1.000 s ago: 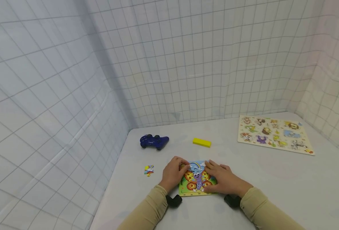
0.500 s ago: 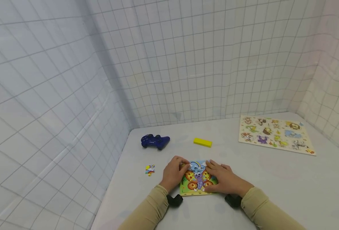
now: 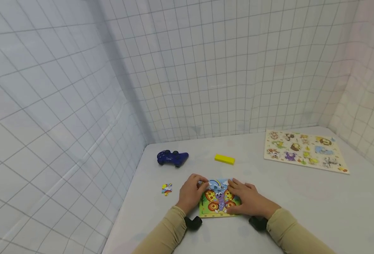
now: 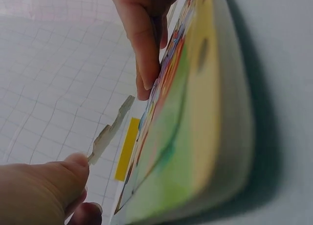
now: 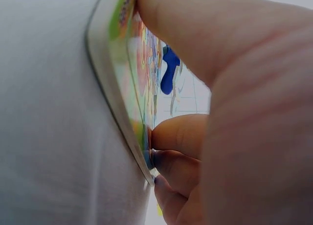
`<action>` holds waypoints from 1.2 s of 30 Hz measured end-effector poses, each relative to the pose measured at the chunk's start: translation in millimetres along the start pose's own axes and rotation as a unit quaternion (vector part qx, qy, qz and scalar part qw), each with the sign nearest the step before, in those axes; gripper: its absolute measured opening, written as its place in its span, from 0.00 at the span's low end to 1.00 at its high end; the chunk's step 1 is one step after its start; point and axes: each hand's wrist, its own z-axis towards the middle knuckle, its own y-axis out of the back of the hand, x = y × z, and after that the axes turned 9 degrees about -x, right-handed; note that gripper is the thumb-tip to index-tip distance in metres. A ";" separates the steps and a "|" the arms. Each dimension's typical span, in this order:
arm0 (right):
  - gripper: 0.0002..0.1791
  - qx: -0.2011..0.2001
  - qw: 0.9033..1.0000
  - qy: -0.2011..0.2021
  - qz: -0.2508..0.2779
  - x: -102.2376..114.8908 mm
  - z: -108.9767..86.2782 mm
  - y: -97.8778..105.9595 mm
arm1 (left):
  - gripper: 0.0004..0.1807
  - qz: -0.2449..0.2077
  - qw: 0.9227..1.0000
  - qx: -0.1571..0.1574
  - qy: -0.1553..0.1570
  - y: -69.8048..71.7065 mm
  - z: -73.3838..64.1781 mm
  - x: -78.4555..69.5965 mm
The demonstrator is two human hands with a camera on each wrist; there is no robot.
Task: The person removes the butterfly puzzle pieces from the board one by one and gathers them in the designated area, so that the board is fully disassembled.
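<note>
A butterfly jigsaw puzzle [image 3: 220, 203] in a wooden tray lies flat on the table between both hands. My left hand [image 3: 191, 194] is at its upper left; in the left wrist view the thumb and a finger pinch a thin jigsaw piece [image 4: 111, 131] by its end, tilted above the picture. My right hand [image 3: 250, 197] rests on the puzzle's right side, fingers near the top right and thumb near the bottom. In the right wrist view its fingertips [image 5: 164, 134] touch the picture by the tray's edge.
A loose jigsaw piece [image 3: 166, 189] lies left of the left hand. Behind are a blue game controller [image 3: 172, 158] and a yellow block [image 3: 224, 159]. An animal peg puzzle board [image 3: 305, 151] lies at the far right. Gridded white cloth [image 3: 199, 70] hangs around the table.
Both hands keep nearly the same places on the puzzle. The head view has shifted slightly, so everything appears a little lower and to the right.
</note>
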 end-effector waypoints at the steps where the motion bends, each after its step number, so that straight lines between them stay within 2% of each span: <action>1: 0.55 -0.001 1.000 0.000 0.000 -0.3 0.0 -0.8 | 0.07 0.002 1.000 -0.004 -0.001 1.7 -0.5 1.2; 5: 0.55 -0.001 1.000 -0.001 -0.002 -2.3 -0.1 -2.6 | 0.05 0.018 0.999 -0.034 -0.005 11.7 -2.5 9.6; 8: 0.55 0.003 1.000 -0.003 0.000 -2.5 -1.1 -3.4 | 0.04 0.026 0.998 -0.052 0.001 24.7 -6.0 21.9; 14: 0.55 0.010 1.000 -0.007 0.004 -0.9 -2.3 -4.9 | 0.04 0.053 0.997 -0.049 0.041 56.4 -14.5 56.1; 19: 0.55 0.007 1.000 -0.009 -0.005 -2.4 -0.5 -3.1 | 0.04 0.063 0.994 -0.051 0.070 74.9 -13.8 74.3; 23: 0.55 0.002 1.000 -0.010 -0.009 -5.7 1.9 -0.3 | 0.05 0.069 0.994 -0.052 0.072 79.7 -10.0 81.2; 30: 0.55 0.004 1.000 -0.014 -0.008 -9.5 2.4 3.0 | 0.05 0.090 0.993 -0.021 0.076 81.4 -6.9 84.7; 36: 0.56 0.010 1.000 -0.019 -0.010 -10.3 2.1 1.9 | 0.05 0.092 0.993 -0.014 0.075 81.3 -6.2 91.5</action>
